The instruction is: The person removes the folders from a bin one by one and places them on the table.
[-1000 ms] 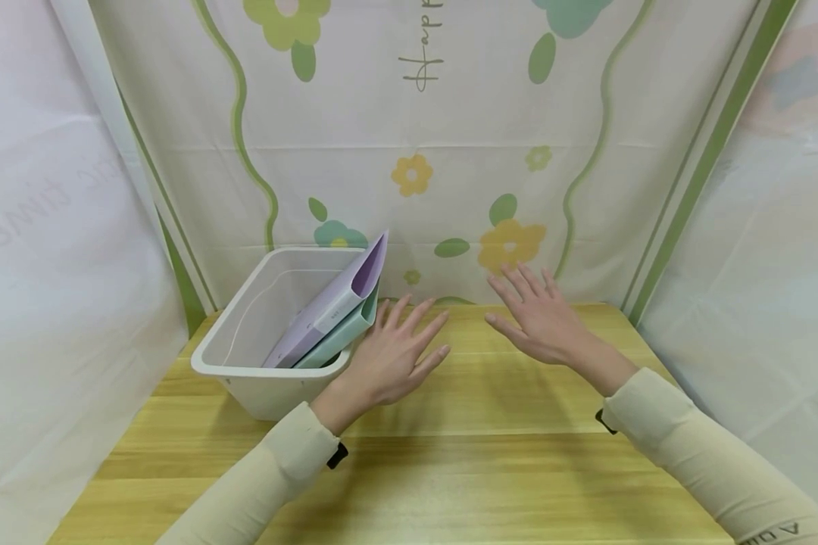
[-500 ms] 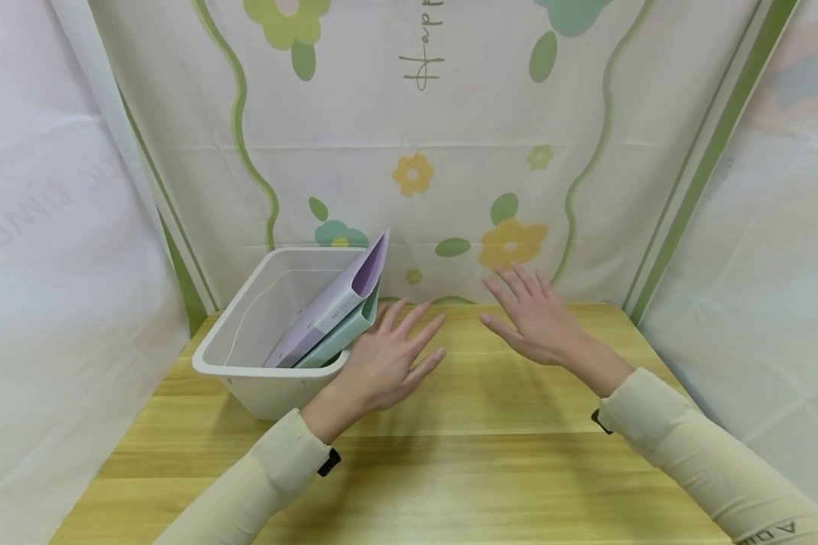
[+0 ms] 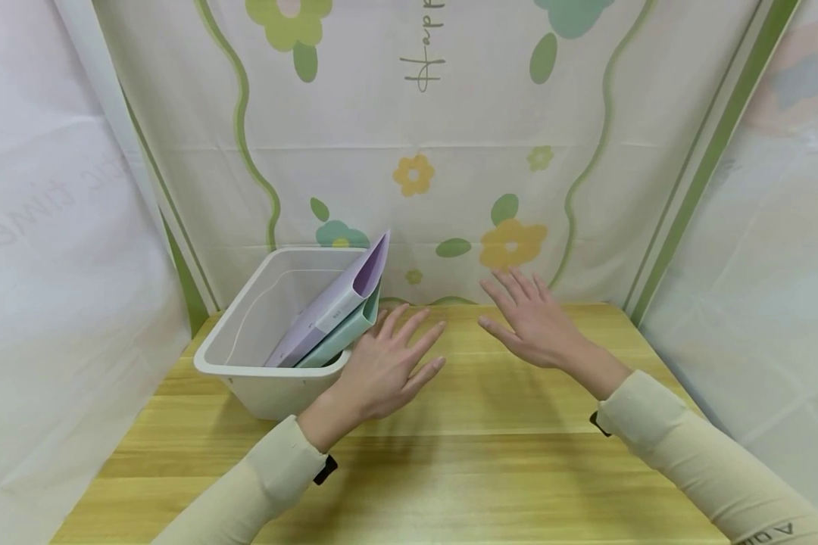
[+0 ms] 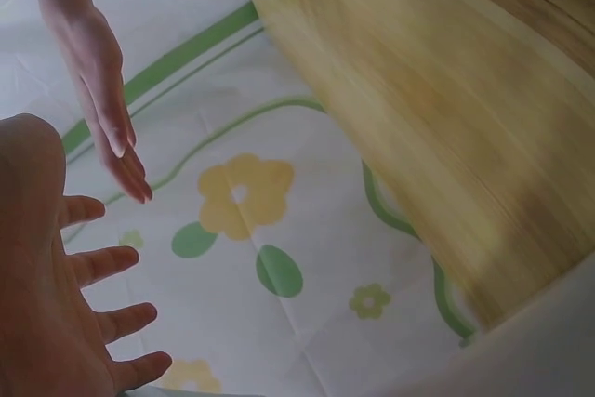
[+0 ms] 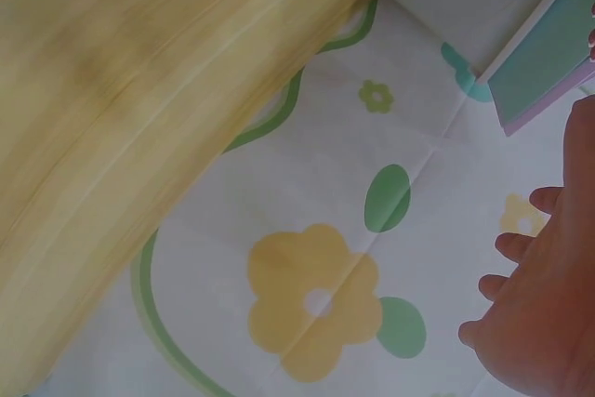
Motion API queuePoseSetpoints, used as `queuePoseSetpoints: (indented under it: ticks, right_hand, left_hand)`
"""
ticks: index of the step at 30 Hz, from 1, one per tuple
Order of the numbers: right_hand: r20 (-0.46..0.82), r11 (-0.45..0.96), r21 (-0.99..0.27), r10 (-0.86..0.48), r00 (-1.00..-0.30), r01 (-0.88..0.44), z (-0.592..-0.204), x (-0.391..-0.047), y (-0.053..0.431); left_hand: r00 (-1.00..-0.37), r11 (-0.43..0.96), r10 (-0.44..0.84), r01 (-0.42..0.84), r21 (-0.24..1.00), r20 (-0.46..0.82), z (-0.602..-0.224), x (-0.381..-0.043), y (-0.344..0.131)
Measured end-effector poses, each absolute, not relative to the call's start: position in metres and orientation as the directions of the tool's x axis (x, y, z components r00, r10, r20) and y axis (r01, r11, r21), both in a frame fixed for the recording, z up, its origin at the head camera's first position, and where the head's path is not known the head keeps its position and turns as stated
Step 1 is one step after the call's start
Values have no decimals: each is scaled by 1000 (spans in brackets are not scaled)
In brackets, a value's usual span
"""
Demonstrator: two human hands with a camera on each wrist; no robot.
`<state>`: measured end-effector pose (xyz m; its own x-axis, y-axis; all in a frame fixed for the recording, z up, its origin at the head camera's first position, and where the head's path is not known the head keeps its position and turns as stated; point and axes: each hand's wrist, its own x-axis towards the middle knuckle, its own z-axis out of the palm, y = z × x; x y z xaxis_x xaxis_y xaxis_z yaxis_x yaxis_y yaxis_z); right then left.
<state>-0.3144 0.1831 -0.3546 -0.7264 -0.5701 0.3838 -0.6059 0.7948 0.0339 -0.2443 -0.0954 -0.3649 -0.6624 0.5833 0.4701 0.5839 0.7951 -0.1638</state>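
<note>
My left hand hovers above the table beside the bin's right side, palm down, its fingers spread and holding nothing. To the right, my right hand is also raised over the table with fingers extended, nothing in it. A white plastic bin stands at the left of the table. Leaning inside it are a purple file folder and, below that, a mint green file folder; their upper ends stick out past the rim. The left hand's fingertips reach close to the green folder's outer end.
The wooden table ends at a white cloth backdrop printed with flowers. More cloth hangs along the left side and the right side.
My left hand has drifted slightly down and toward me. The right hand has shifted a little left. Bin and folders stay where they were.
</note>
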Motion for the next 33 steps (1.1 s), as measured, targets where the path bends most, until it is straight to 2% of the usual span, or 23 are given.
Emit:
queuePoseSetpoints:
  ticks: [16,33]
  right_hand:
    - [387,785,30,-580,-717,-619,-353,-312,179]
    - [390,780,38,-587,-709,-625,-353,-310,173]
  left_hand:
    - [-656,786,604,584,-202,454,-363,-231,-96]
    - [-638,777,609,601,-189,471,-366,-220,-105]
